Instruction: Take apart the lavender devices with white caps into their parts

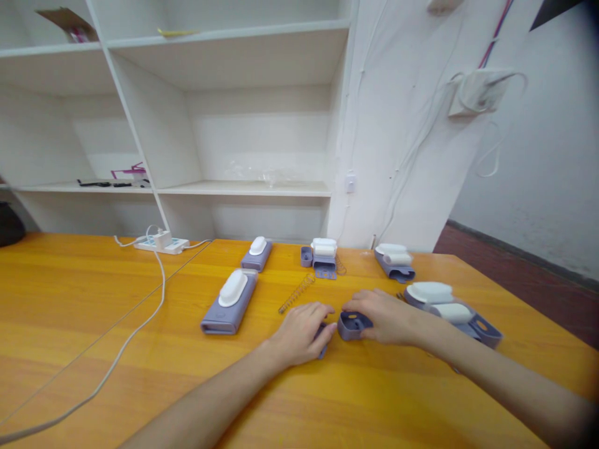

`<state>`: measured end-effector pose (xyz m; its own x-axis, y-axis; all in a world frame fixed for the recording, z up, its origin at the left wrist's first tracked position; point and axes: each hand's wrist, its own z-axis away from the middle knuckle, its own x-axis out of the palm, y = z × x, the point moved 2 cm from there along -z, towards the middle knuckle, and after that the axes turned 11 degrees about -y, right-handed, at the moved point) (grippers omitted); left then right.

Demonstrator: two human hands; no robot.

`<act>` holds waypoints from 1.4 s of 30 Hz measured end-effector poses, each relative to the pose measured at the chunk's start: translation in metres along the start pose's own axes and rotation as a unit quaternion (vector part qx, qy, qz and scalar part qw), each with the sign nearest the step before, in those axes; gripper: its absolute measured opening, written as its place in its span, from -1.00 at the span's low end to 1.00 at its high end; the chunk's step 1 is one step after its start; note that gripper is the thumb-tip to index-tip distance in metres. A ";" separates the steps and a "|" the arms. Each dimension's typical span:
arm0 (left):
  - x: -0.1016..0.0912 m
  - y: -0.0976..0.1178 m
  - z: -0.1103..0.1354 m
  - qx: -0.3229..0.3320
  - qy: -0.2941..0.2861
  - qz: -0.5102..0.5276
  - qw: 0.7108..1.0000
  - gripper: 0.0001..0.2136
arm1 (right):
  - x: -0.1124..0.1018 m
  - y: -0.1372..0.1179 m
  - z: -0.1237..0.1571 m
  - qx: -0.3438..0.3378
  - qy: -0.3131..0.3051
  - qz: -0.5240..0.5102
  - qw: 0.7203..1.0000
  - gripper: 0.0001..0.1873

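Note:
My right hand (381, 315) is closed on a small purple-grey plastic end cap (350, 326), whose hollow side shows. Close by on the left, my left hand (304, 333) grips a flat purple-grey plastic piece (322, 343), mostly hidden under the fingers. Just beyond my left hand a coil spring (296, 293) lies on the table. Right of my right forearm is an opened purple-grey case (486, 330) with a white oval part (429, 291) and a white roll (452, 313).
Two purple-grey cases with white ovals, one near (229, 305) and one far (257, 252), lie left. More opened cases stand at the back (324, 265) and back right (395, 265). A power strip (161, 243) and white cable (156, 305) occupy the table's left.

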<state>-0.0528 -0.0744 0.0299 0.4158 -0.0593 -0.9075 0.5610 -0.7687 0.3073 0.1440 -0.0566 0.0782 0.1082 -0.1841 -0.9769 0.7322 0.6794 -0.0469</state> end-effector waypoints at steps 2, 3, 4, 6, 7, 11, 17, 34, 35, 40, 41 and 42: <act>0.000 0.000 0.000 0.002 -0.001 -0.001 1.000 -0.77 | 0.000 -0.001 -0.003 0.030 -0.003 0.006 1.000 -0.75; 0.000 0.000 0.001 0.003 0.000 0.000 1.000 -0.77 | 0.000 -0.001 -0.004 0.048 -0.002 0.012 0.999 -0.74; -0.001 0.001 0.001 0.004 0.001 0.000 1.000 -0.76 | 0.000 -0.001 -0.006 0.066 0.000 0.020 0.998 -0.73; -0.001 0.001 0.001 0.004 0.003 0.001 1.000 -0.76 | 0.001 -0.001 -0.009 0.095 0.003 0.036 0.995 -0.69; -0.001 0.002 0.001 0.004 0.004 0.000 1.000 -0.76 | 0.001 -0.001 -0.010 0.104 0.004 0.040 0.994 -0.67; -0.002 0.002 0.001 0.005 0.003 -0.005 1.000 -0.76 | 0.000 0.002 -0.014 0.123 0.003 0.042 0.992 -0.62; -0.002 0.002 0.001 0.004 0.000 -0.011 1.000 -0.76 | -0.006 -0.002 -0.010 0.140 -0.047 0.011 0.989 -0.54; -0.003 0.003 0.001 0.004 -0.001 -0.015 1.000 -0.76 | -0.028 0.012 -0.007 0.114 0.059 -0.025 0.991 -0.50; -0.003 0.003 0.001 0.005 0.000 -0.015 1.000 -0.76 | -0.035 0.016 -0.006 0.120 0.080 -0.022 0.989 -0.49; -0.003 0.002 0.001 0.005 0.005 -0.015 1.000 -0.76 | -0.064 0.052 0.002 0.184 0.193 -0.001 0.964 -0.28; -0.003 0.002 0.001 0.004 0.004 -0.017 1.000 -0.76 | -0.067 0.061 0.004 0.201 0.217 0.005 0.955 -0.25; -0.003 0.002 0.002 0.004 0.001 -0.019 1.000 -0.76 | -0.071 0.070 0.007 0.222 0.245 0.013 0.944 -0.24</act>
<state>-0.0537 -0.0771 0.0327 0.3962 -0.0288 -0.9177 0.5709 -0.7751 0.2708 0.1925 -0.0006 0.1452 -0.1145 0.2527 -0.9607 0.9548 0.2952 -0.0362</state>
